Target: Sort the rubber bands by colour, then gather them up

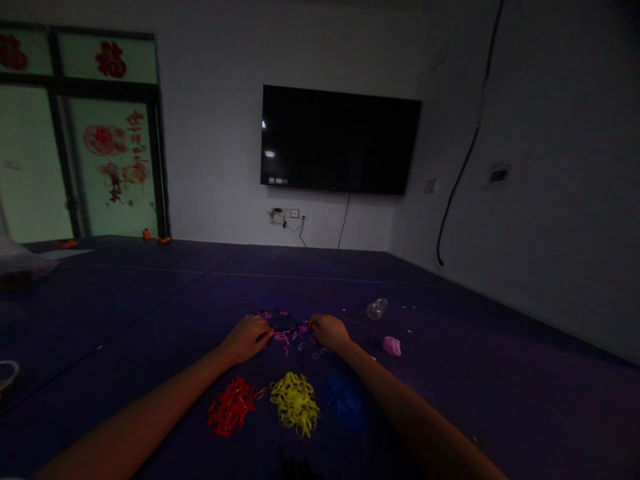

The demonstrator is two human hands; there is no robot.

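Observation:
Small pink and purple bands [290,335] lie scattered on the dark purple floor between my two hands. At the left edge of them is my left hand [249,339], its fingers bent down to the floor; what they hold, if anything, is too small to tell. My right hand [327,330] is at their right edge with its fingers closed, its fingertips hidden or too dark to make out. Nearer to me sit a red pile of bands [233,405], a yellow pile [295,403] and a dim blue pile [346,400], the blue one beside my right forearm.
Right of my right hand are a pink lump [392,345] and a clear plastic piece [377,308]. A dark object [297,465] shows at the bottom edge. A clear bag [23,259] lies far left. A television [340,140] hangs on the wall.

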